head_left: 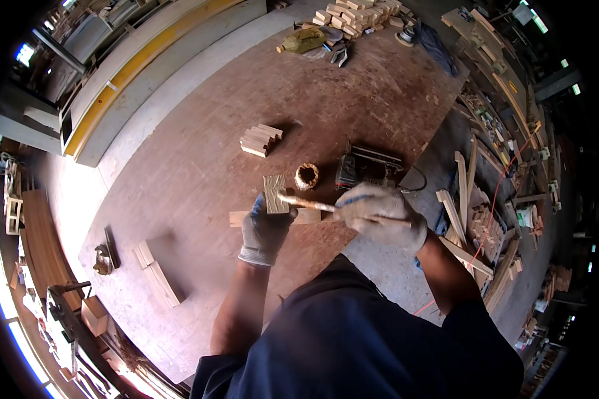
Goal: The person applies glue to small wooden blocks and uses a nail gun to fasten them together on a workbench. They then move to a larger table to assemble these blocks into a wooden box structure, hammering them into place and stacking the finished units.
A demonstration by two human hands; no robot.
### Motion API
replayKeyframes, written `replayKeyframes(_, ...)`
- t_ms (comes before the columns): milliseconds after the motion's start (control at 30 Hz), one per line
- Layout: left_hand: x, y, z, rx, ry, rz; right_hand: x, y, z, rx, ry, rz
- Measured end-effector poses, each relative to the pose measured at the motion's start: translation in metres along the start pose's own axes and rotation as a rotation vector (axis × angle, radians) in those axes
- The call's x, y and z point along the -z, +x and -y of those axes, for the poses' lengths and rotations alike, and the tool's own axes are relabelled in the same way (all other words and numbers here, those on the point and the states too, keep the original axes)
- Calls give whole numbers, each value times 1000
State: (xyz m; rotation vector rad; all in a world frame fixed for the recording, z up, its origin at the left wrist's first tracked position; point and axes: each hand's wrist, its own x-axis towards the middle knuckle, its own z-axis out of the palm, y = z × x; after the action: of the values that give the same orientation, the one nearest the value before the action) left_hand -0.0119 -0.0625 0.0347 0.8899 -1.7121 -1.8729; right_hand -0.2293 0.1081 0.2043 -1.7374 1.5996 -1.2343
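Block of streaky-grained wood [275, 191] is standing out just left of the frame's centre, its long sides running up and down the frame. Left hand [266, 229], in a pale glove with a blue thumb, is gripping the block's lower end, thumb at the left edge and fingers bending in at the right. Right hand [383, 213], also gloved, is curling closed around the handle of a brush [306, 202], right of centre. Brush head is overlapping the block's right side; cannot tell whether the bristles are touching. A pale wood strip [238, 219] is lying crosswise beneath the left hand and brush. A round, crusted pot [307, 177] is sitting just above the brush, its dark mouth facing up. A dark power tool [369, 166] is resting right of the pot. A cluster of small wood pieces [261, 139] is lying above the block. At lower left, longer wood pieces [158, 272] are lying near a dark metal tool [104, 259]. All are resting on a broad brown counter [353, 100]. At its top edge, a yellowish bottle [304, 40], pliers [340, 56] and a heap of wood blocks [359, 16] are lying close together. Dark cloth [438, 50] is draping at upper right. An orange cord [494, 206] is trailing past timber offcuts [486, 226] at the right.
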Motion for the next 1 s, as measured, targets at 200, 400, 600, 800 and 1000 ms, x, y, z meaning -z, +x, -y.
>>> replayKeyframes(200,0,5,10,91,-521,11,3,-5,9,42,5,7)
replayKeyframes(400,-3,6,9,21,-225,-19,1,-1,17,25,-100,55)
replayKeyframes(600,3,7,11,21,-187,30,4,4,25,13,-20,11)
replayKeyframes(800,-5,6,15,-66,10,33,-13,7,23,55,-119,38)
replayKeyframes(1000,1,4,19,-27,-131,6,2,4,9,152,102,15)
